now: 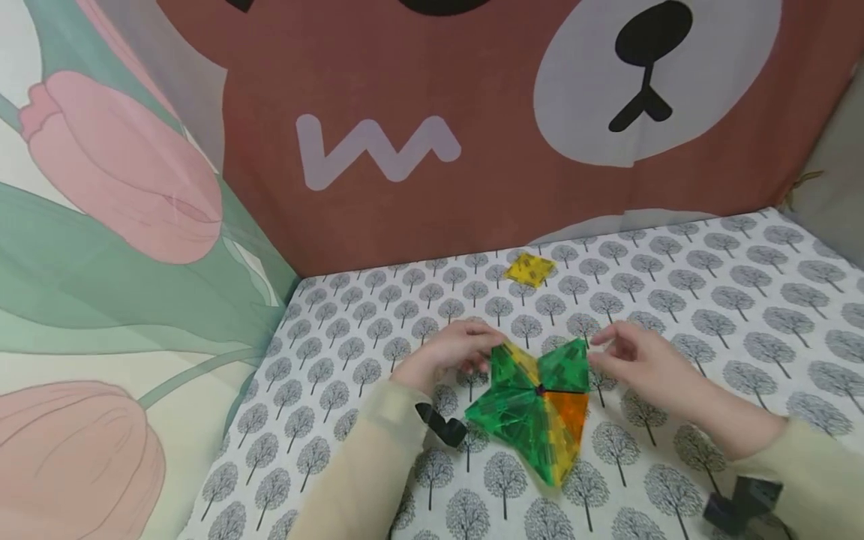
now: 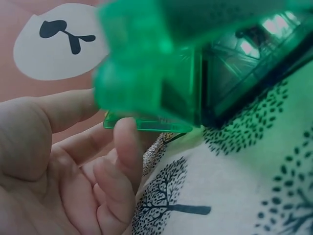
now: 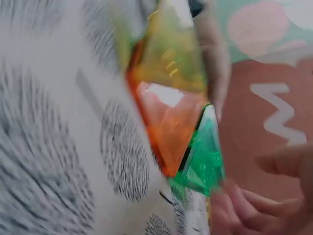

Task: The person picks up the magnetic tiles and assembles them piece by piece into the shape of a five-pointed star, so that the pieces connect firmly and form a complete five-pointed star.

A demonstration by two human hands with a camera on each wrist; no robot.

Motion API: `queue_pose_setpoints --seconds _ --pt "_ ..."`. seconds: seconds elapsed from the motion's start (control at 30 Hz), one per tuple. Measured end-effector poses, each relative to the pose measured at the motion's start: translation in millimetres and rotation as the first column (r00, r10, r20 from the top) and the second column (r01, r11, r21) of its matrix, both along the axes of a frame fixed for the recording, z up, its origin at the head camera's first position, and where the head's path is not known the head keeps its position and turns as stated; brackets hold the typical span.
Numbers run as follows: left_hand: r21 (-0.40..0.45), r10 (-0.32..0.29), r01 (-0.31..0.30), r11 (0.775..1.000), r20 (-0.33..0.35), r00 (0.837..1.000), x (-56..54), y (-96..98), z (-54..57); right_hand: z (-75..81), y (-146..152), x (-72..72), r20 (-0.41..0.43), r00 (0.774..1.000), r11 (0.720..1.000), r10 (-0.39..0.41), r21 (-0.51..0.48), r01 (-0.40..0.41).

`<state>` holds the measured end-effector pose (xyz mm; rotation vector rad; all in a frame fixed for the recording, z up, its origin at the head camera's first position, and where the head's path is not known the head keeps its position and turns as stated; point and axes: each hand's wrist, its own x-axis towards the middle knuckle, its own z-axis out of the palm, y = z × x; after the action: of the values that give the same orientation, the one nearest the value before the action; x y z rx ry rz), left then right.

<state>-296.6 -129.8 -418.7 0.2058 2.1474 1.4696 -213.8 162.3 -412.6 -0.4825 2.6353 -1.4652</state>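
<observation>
A star-shaped build of translucent magnetic tiles [image 1: 516, 412], mostly green with yellow and orange pieces, sits over the tree-print cloth in front of me. My left hand [image 1: 460, 345] pinches its upper-left point between thumb and fingers, the other fingers curled loosely below, as the left wrist view shows. On the opposite side, my right hand [image 1: 637, 364] is at the upper-right green point [image 3: 203, 164]. Its fingertips are right at that corner, while the thumb stands apart. The orange tile [image 3: 168, 117] faces the right wrist camera.
A yellow square tile [image 1: 530, 269] lies farther back on the tree-print cloth [image 1: 378, 352]. Behind it rises a brown hanging with a bear face [image 1: 486, 195]. A tulip-print curtain [image 1: 121, 165] hangs at the left edge.
</observation>
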Motion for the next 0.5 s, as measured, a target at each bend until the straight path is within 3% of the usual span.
queue_pose_setpoints --seconds 0.03,0.07,0.1,0.17,0.23,0.37,0.4,0.5 --pt "-0.008 0.008 -0.008 1.0 -0.005 1.0 0.0 0.5 -0.2 -0.4 6.1 3.2 0.107 0.993 0.998 0.059 -0.044 -0.054" --pt "-0.013 0.018 -0.018 1.0 -0.009 1.0 -0.3 1.2 -0.7 -1.7 11.5 8.0 0.213 0.969 0.989 0.123 -0.101 -0.104" --pt "-0.013 0.028 -0.028 1.0 -0.008 1.0 -0.9 1.9 -1.4 -4.8 16.1 13.5 0.304 0.932 0.974 0.196 -0.17 -0.149" --pt "-0.012 0.044 -0.044 0.999 -0.002 0.999 -2.0 3.2 -2.7 -11.6 22.3 27.9 0.446 0.827 0.922 0.343 -0.328 -0.206" --pt "-0.009 0.052 -0.052 0.999 0.004 0.999 -2.6 4.5 -2.9 -18.7 24.6 44.9 0.528 0.696 0.84 0.486 -0.503 -0.205" --pt "-0.009 0.062 -0.062 0.998 0.002 0.998 -2.3 4.9 -1.3 -29.5 15.0 75.4 0.574 0.425 0.648 0.699 -0.761 -0.038" --pt "-0.009 0.063 -0.063 0.998 0.0 0.998 -2.2 4.7 -1.0 -31.6 11.0 82.2 0.553 0.381 0.598 0.741 -0.802 0.0" --pt "-0.002 0.067 -0.067 0.998 0.0 0.998 -1.0 4.0 1.2 -38.5 -2.4 97.9 0.45 0.299 0.444 0.841 -0.891 0.091"
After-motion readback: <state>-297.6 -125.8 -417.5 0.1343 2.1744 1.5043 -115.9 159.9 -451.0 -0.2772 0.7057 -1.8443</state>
